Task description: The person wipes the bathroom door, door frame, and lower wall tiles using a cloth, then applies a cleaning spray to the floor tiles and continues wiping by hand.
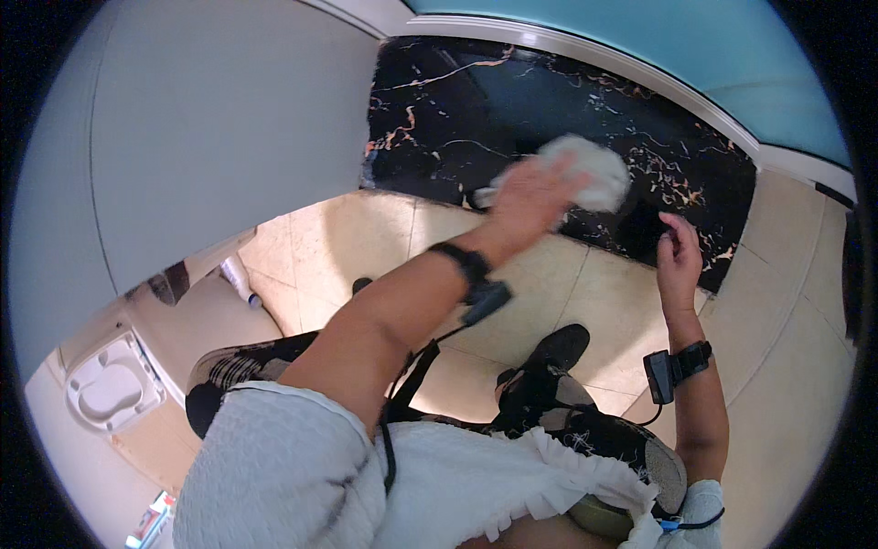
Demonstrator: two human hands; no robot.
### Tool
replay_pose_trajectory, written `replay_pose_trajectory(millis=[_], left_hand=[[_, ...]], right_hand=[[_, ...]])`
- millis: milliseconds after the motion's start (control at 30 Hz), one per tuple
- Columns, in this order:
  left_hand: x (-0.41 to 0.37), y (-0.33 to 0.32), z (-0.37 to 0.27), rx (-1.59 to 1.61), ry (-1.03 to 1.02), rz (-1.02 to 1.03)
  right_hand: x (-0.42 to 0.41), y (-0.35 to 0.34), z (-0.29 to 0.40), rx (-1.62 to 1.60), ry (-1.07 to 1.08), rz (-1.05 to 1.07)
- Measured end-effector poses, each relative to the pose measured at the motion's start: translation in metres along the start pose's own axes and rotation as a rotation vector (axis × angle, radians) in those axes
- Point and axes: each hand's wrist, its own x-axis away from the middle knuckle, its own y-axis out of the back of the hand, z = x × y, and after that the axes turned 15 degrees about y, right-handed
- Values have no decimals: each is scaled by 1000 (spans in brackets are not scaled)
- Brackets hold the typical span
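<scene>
My left hand [538, 191] lies on a white cloth [600, 171], pressed over a black marble slab [439, 130] with white and orange veins. The hand and cloth are blurred, and part of the cloth sticks out on the hand's left side. Over the slab's front right part, my right hand [679, 250] has its fingers loosely curled, with a gap to the thumb and nothing visible in it. Whether it touches the slab cannot be told. Each wrist wears a black strap with a small device.
A white frame [583, 51] with teal panels borders the slab's far side. A grey panel [233, 117] stands left. Beige tiles [535, 288] lie below. At lower left are a bottle with a blue cap [236, 278], a white plastic holder [113, 388] and a small box [151, 521].
</scene>
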Motion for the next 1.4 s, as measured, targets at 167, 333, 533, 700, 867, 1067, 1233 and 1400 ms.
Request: replay_pose_trajectory(millis=[167, 333, 533, 700, 867, 1067, 1233, 1400], left_hand=[[69, 75, 139, -405, 515, -239], [89, 71, 130, -264, 667, -227], [90, 59, 114, -268, 391, -93], [66, 53, 151, -153, 758, -397], [37, -8, 21, -195, 113, -132], [-26, -39, -61, 1529, 577, 754], [-34, 11, -15, 414, 68, 115], [-20, 70, 35, -181, 467, 298]], right_hand=[[-34, -20, 39, 244, 403, 298], [-46, -41, 33, 327, 478, 402], [-38, -44, 49, 455, 513, 492], [-29, -26, 26, 336, 483, 521], [-17, -20, 25, 237, 426, 410], [-6, -35, 44, 108, 338, 86], [-8, -39, 30, 446, 233, 151], [-20, -9, -31, 552, 372, 68]])
